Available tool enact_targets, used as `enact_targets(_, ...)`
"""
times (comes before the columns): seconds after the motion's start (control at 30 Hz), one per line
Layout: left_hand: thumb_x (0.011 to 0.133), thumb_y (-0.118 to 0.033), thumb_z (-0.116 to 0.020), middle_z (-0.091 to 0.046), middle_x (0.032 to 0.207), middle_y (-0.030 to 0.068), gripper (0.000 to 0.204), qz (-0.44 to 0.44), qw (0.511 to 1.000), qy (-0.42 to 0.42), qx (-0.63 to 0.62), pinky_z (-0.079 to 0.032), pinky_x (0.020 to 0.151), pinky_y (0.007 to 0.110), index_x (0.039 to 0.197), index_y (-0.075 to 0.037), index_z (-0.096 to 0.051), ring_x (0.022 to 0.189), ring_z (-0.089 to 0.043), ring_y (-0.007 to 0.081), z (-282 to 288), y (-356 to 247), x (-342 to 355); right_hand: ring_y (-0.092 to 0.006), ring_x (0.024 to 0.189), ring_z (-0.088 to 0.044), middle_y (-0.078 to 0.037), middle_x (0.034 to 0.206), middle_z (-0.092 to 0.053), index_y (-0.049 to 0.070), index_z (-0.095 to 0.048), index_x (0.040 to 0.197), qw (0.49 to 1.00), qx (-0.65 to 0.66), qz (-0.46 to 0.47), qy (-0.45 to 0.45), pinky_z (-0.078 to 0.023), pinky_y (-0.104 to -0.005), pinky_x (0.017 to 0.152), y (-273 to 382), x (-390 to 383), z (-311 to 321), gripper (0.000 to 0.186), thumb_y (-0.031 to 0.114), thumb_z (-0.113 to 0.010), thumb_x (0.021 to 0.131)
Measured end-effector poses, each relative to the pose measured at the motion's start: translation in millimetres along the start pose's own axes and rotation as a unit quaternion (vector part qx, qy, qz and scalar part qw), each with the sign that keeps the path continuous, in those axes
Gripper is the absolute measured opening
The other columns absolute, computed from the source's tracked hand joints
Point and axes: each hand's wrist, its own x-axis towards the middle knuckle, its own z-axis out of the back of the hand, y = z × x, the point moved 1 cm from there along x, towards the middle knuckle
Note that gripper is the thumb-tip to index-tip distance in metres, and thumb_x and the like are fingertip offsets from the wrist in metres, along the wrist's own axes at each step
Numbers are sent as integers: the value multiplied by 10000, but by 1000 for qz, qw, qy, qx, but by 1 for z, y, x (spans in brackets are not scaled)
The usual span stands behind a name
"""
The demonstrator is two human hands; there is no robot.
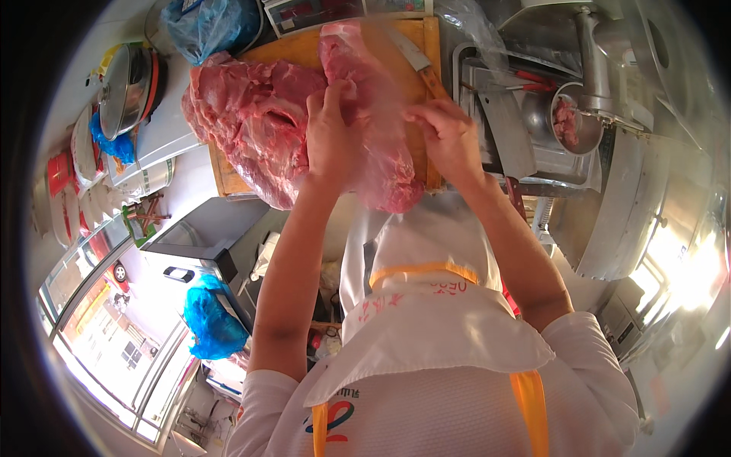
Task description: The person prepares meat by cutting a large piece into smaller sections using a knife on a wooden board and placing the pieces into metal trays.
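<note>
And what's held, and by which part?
The left hand touches the left side of the raw meat slab; a grip can't be confirmed. The right hand is curled near the slab's right side; whether it pinches anything is unclear.

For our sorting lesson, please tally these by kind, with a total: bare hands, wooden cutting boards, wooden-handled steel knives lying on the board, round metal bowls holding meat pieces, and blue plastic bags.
Bare hands: 2
Yellow-brown wooden cutting board, under raw red meat: 1
Wooden-handled steel knife: 1
Round metal bowl holding meat pieces: 1
Blue plastic bags: 3
Total: 8
</note>
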Motion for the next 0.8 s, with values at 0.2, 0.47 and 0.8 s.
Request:
enact_targets(0.2,807,-90,-899,-698,1238,192,586,-40,999,-27,-5,-567,990,437,1346,-108,-669,1149,-686,394,-4,5,3,-357,1110,-692,-141,1178,-704,116,-765,1158,986,-99,40,128,-592,-438,914,-15,-26,-28,277,48,-713,895)
enact_targets(0.47,842,-137,-913,-798,1113,168,504,5,998,-39,-50,-596,888,358,1293,-60,-702,1017,-775,267,-7,23,6,-354,1114,-675,-120,1182,-672,114,-746,1172,990,-33,43,128,-582,-463,924,8,-17,-17,281,90,-726,893)
enact_targets(0.8,882,-91,-883,-821,1067,132,422,-4,996,-33,-83,-602,838,309,1261,-28,-708,954,-782,175,-8,32,14,-359,1243,-629,-104,1332,-657,75,-773,1157,966,-102,52,234,-552,-456,1027,-4,-16,-29,322,47,-707,843)
